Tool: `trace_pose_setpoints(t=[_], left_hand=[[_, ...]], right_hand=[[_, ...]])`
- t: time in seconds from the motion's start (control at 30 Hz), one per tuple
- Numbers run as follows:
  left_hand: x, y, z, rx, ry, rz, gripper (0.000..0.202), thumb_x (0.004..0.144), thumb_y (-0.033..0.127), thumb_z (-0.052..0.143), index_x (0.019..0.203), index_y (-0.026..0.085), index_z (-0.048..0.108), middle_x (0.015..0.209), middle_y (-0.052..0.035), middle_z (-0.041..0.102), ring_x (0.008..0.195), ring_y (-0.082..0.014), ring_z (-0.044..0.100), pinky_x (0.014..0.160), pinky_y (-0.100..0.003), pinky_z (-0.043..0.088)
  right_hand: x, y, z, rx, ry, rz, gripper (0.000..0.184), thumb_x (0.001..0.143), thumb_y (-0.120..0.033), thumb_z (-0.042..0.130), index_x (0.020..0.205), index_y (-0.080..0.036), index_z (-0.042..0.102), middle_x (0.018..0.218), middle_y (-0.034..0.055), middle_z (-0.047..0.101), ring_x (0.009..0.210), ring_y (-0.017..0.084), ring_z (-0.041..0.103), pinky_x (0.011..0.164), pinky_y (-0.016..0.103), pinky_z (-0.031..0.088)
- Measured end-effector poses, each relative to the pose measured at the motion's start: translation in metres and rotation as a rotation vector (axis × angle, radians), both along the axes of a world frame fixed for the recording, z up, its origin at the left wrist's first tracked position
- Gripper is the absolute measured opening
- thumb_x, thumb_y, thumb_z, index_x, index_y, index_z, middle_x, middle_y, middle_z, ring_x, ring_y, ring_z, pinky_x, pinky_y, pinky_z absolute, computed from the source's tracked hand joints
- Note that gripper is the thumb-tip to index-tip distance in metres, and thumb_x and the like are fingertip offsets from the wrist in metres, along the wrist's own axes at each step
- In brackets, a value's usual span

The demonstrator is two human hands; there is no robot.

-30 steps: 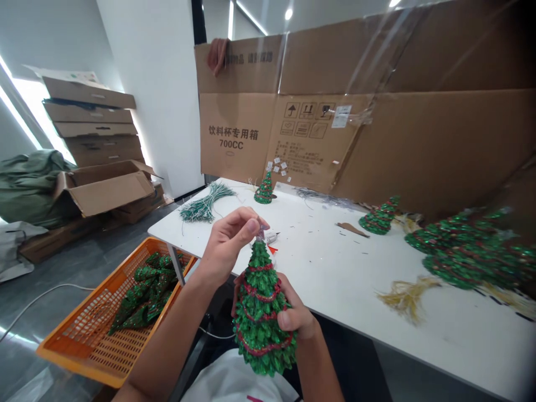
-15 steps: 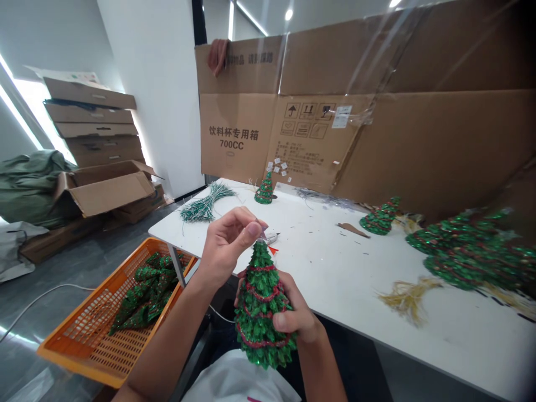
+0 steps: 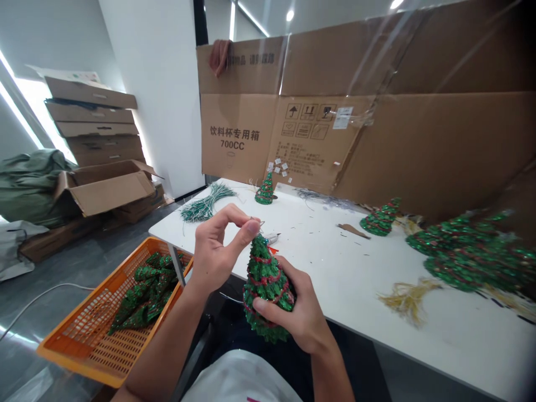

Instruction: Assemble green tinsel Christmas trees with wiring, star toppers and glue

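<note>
Holding a green tree (image 3: 267, 279) in the right hand (image 3: 304, 312), by the near edge of a white tabletop (image 3: 335, 279); pinching a thin loop (image 3: 262, 225) at the tree's top with the left hand (image 3: 224, 248). Behind, brown cardboard (image 3: 237, 109) reading "饮料杯专用箱 700CC". Down left, an orange basket (image 3: 104, 349).

stacked boxes (image 3: 98, 114) | open carton (image 3: 111, 195) | reddish cloth (image 3: 219, 57) over cardboard panel (image 3: 439, 145)

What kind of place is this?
Probably a small craft workshop: the right hand holds a decorated tree, similar trees stand on the white table, and an orange crate beside it holds more green pieces.
</note>
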State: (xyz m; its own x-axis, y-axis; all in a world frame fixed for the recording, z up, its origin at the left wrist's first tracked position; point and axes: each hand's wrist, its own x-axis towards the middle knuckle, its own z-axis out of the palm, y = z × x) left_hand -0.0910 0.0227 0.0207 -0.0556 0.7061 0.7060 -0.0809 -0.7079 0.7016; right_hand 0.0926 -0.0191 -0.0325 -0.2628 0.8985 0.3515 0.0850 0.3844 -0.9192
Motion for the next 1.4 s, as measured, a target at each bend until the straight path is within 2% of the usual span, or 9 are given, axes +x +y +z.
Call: trace_pose_setpoints(t=[0.13, 0.33, 0.53, 0.77, 0.9, 1.07, 1.13, 1.23, 1.4], left_hand=[[0.0, -0.003, 0.0, 0.008, 0.018, 0.047, 0.018, 0.1, 0.035, 0.078, 0.088, 0.023, 0.072, 0.085, -0.0019, 0.069, 0.086, -0.0177, 0.065, 0.082, -0.035, 0.052], [-0.002, -0.003, 0.0, 0.013, 0.022, 0.01, 0.014, 0.101, 0.03, 0.077, 0.089, 0.024, 0.074, 0.086, -0.0012, 0.069, 0.086, -0.0165, 0.064, 0.083, -0.035, 0.05], [0.0, 0.0, -0.001, 0.0, 0.013, -0.017, 0.015, 0.101, 0.031, 0.077, 0.089, 0.023, 0.074, 0.086, -0.0012, 0.069, 0.089, -0.0166, 0.066, 0.084, -0.034, 0.051], [0.003, 0.002, 0.001, -0.004, -0.031, -0.098, 0.019, 0.102, 0.033, 0.076, 0.086, 0.023, 0.073, 0.083, -0.0006, 0.065, 0.088, -0.0149, 0.067, 0.088, -0.031, 0.055], [0.002, 0.006, 0.0, -0.013, -0.044, -0.135, 0.02, 0.103, 0.034, 0.074, 0.086, 0.023, 0.073, 0.086, -0.0015, 0.066, 0.09, -0.015, 0.066, 0.088, -0.03, 0.055], [-0.001, 0.011, -0.003, -0.049, -0.056, -0.182, 0.02, 0.104, 0.036, 0.073, 0.087, 0.024, 0.073, 0.087, -0.0024, 0.065, 0.092, -0.0165, 0.064, 0.09, -0.031, 0.053], [-0.002, 0.013, -0.004, -0.065, -0.071, -0.208, 0.02, 0.104, 0.036, 0.072, 0.088, 0.024, 0.074, 0.088, -0.0028, 0.066, 0.092, -0.0167, 0.063, 0.09, -0.031, 0.052], [-0.002, 0.016, -0.006, -0.095, -0.119, -0.27, 0.022, 0.104, 0.036, 0.072, 0.086, 0.024, 0.073, 0.088, -0.0026, 0.064, 0.092, -0.0161, 0.062, 0.093, -0.031, 0.051], [0.003, 0.015, -0.004, -0.146, -0.228, -0.392, 0.031, 0.101, 0.043, 0.075, 0.081, 0.021, 0.069, 0.084, -0.0014, 0.057, 0.084, -0.0151, 0.056, 0.088, -0.029, 0.049]], right_hand=[[0.001, -0.003, 0.002, 0.067, -0.065, -0.074, 0.052, 0.079, -0.036, 0.09, 0.127, -0.026, 0.072, 0.103, 0.0003, 0.077, 0.089, 0.023, 0.071, 0.085, 0.032, 0.059], [0.003, -0.005, 0.003, 0.113, -0.123, -0.127, 0.057, 0.08, -0.038, 0.09, 0.132, -0.026, 0.071, 0.113, 0.0023, 0.079, 0.096, 0.024, 0.073, 0.091, 0.033, 0.059], [0.002, -0.003, 0.004, 0.058, -0.07, -0.069, 0.051, 0.08, -0.038, 0.09, 0.127, -0.025, 0.073, 0.106, 0.0012, 0.078, 0.092, 0.023, 0.072, 0.087, 0.032, 0.059], [0.001, -0.002, -0.002, -0.083, 0.093, 0.081, 0.049, 0.074, -0.04, 0.093, 0.118, -0.023, 0.077, 0.093, -0.0011, 0.075, 0.083, 0.021, 0.068, 0.08, 0.031, 0.057], [-0.003, -0.001, -0.006, -0.205, 0.21, 0.12, 0.05, 0.069, -0.043, 0.096, 0.109, -0.021, 0.078, 0.095, 0.0014, 0.075, 0.088, 0.023, 0.067, 0.081, 0.032, 0.056], [-0.012, 0.0, -0.004, -0.376, 0.422, 0.383, 0.053, 0.068, -0.044, 0.095, 0.113, -0.021, 0.08, 0.095, 0.0032, 0.077, 0.086, 0.023, 0.071, 0.081, 0.033, 0.057], [-0.016, -0.001, -0.002, -0.433, 0.48, 0.443, 0.056, 0.069, -0.046, 0.095, 0.117, -0.02, 0.08, 0.095, 0.0047, 0.079, 0.087, 0.025, 0.074, 0.082, 0.035, 0.059], [-0.023, -0.004, -0.002, -0.508, 0.548, 0.48, 0.058, 0.069, -0.048, 0.094, 0.117, -0.018, 0.08, 0.096, 0.0083, 0.08, 0.094, 0.029, 0.077, 0.086, 0.04, 0.062], [-0.03, -0.01, -0.01, -0.641, 0.67, 0.495, 0.061, 0.058, -0.054, 0.098, 0.108, -0.021, 0.081, 0.098, 0.0114, 0.082, 0.102, 0.037, 0.079, 0.089, 0.05, 0.065]])
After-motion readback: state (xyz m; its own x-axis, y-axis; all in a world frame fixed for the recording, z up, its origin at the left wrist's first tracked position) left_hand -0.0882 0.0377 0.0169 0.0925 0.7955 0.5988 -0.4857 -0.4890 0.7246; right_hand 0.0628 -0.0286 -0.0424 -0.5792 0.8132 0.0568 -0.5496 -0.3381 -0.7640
